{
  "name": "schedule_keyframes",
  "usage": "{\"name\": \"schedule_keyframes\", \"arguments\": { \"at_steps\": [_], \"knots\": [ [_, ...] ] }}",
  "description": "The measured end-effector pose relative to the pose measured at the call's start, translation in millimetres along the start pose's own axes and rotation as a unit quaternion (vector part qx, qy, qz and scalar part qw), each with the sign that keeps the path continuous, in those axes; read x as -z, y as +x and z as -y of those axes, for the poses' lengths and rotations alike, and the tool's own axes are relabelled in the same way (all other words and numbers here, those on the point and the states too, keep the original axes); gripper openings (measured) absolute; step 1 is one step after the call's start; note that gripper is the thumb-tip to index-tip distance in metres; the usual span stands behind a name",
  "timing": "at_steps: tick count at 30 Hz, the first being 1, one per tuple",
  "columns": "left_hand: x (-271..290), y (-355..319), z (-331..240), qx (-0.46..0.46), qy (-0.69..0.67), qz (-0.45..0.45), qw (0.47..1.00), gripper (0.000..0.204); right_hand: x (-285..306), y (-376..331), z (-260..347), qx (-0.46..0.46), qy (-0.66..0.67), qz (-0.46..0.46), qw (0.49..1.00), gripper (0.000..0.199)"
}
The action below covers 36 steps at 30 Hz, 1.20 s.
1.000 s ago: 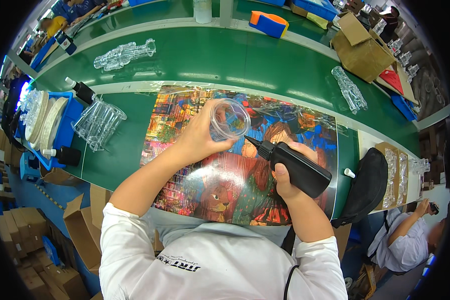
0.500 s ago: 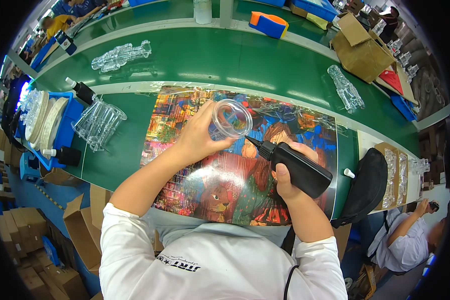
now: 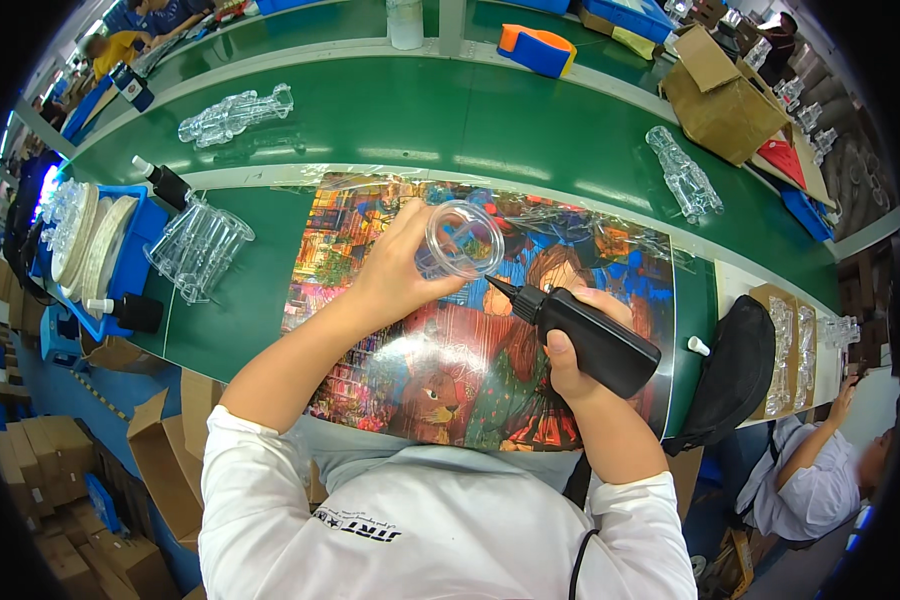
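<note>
Our right hand (image 3: 573, 376) wraps round one black bottle (image 3: 605, 343), and our left hand (image 3: 395, 265) curls around one clear cup (image 3: 464, 240), both above one printed mat (image 3: 430, 400). The bottle's long axis slants, its nozzle (image 3: 505, 288) pointing up and left, just beside the cup, whose round rim (image 3: 499, 255) faces up toward us. Farther off, two clear parts (image 3: 237, 117) (image 3: 684, 175) lie well apart on one green bench (image 3: 390, 110).

Cardboard box (image 3: 720, 115) — open, upper right; black pouch (image 3: 732, 365) (curved) — nearer.
</note>
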State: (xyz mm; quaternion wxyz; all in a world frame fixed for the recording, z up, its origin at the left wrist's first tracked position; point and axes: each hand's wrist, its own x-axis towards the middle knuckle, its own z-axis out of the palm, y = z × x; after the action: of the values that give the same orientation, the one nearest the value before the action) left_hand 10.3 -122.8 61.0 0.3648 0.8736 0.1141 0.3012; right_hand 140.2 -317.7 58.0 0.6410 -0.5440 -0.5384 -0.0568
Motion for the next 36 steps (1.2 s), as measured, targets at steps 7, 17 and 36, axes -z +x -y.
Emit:
{"name": "schedule_keyframes", "arguments": {
  "at_steps": [7, 17, 36],
  "knots": [
    [1.9, 0.3, -3.4, -0.022, 0.039, -0.002, 0.999, 0.054, 0.5, 0.1, 2.1, -0.007, -0.01, 0.003, 1.0, 0.043],
    [-2.3, -1.2, -2.4, -0.023, 0.025, -0.017, 0.999, 0.055, 0.5, 4.6, 5.5, 0.021, -0.033, 0.015, 0.999, 0.044],
    [-0.3, -3.3, -2.8, -0.026, -0.005, 0.036, 0.999, 0.061, 0.0, 0.9, 3.0, 0.022, -0.016, -0.001, 1.0, 0.044]
  ]
}}
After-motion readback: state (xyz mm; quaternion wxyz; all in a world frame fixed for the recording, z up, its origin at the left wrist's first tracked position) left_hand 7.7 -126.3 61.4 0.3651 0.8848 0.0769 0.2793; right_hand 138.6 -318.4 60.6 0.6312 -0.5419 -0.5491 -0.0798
